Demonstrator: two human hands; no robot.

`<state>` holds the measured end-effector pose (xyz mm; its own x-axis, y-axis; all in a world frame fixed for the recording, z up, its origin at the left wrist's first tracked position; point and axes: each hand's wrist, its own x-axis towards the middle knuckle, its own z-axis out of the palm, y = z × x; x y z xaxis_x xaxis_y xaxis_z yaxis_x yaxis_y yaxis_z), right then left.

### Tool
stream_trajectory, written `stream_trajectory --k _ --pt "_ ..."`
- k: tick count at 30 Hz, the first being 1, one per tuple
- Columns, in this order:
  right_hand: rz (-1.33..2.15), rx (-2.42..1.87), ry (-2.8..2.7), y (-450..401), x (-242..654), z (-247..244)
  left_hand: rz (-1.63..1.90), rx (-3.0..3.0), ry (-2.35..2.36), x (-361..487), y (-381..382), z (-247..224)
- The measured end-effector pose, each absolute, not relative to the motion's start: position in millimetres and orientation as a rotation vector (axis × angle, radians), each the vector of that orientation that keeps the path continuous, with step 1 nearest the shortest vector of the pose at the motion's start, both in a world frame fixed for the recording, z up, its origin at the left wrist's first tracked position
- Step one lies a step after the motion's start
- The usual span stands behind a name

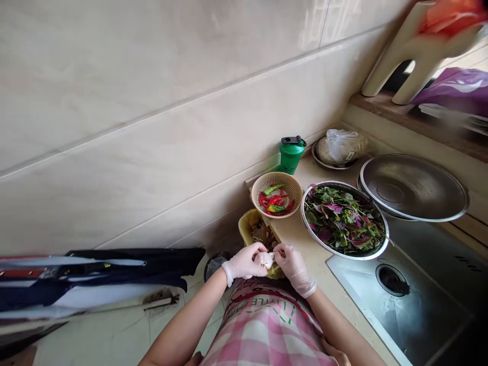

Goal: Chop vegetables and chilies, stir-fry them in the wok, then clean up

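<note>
A whitish garlic bulb is held in front of my apron, above a yellow bin with scraps inside. My left hand, in a thin clear glove, is wrapped round the bulb from the left. My right hand, gloved the same way, pinches the bulb's right end between thumb and fingers. Just beyond, a beige basket of red and green chillies stands on the counter. To its right, a metal colander holds green and purple leaves.
A steel sink lies at the right, with an empty strainer over its back edge. A green shaker bottle and a bagged item stand near the tiled wall. Dark cloths hang at the left.
</note>
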<state>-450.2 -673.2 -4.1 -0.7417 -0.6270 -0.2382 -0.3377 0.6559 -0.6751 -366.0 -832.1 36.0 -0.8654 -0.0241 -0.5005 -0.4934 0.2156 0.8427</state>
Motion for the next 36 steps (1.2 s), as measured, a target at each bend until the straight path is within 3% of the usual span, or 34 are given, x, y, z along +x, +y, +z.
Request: stream_trajectory --k 7,13,21,36 --pt "-0.881 -0.478 2.56 -715 -446 -42 1.811 -0.418 2.045 -383 -881 17" --pt "-1.013 -0.727 2.504 -732 -430 -30 1.421 -0.324 2.078 -407 -903 -18" --pt "-0.826 -0.88 2.559 -748 -414 -33 1.242 -0.164 1.811 -423 -914 -33" --pt "-1.188 0.006 2.703 -747 -412 -63 1.885 -0.368 1.678 -403 -902 -42"
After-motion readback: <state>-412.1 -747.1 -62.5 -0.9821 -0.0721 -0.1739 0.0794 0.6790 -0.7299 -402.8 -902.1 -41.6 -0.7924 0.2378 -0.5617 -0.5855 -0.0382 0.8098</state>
